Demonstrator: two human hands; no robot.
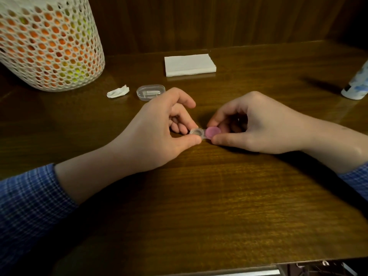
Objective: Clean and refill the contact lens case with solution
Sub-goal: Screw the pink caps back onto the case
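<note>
1. We see the contact lens case (204, 133) low over the bench (199, 206), between both hands.
2. Our left hand (159, 128) pinches the clear well; our right hand (258, 124) pinches the pink cap (213, 131).
3. We judge it light, rigid and slippery when wet, so we should grip the rims.
4. The solution bottle (356, 84) stands well apart.
</note>
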